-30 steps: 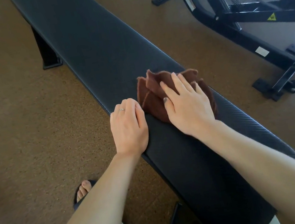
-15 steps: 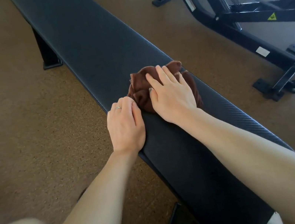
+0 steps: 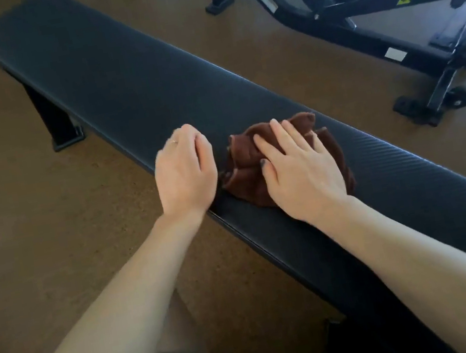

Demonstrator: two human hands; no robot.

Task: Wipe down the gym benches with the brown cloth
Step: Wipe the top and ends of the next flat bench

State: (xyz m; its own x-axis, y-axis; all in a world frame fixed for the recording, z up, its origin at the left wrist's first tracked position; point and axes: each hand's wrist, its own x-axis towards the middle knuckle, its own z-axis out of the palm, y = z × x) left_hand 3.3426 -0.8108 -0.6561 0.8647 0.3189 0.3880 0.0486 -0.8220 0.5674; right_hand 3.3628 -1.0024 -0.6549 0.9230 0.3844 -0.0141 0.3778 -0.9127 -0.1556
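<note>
The crumpled brown cloth [image 3: 258, 169] lies on the bench [image 3: 123, 80] under the right hand [image 3: 300, 165], whose straight, slightly spread fingers [image 3: 286, 133] press it flat. The left hand [image 3: 185, 175] rests on the bench's near edge, fingers curled over it. Since a second ago, both hands have slid further along the bench. The padding is black with a fine woven texture; the cloth is soft, folded terry.
</note>
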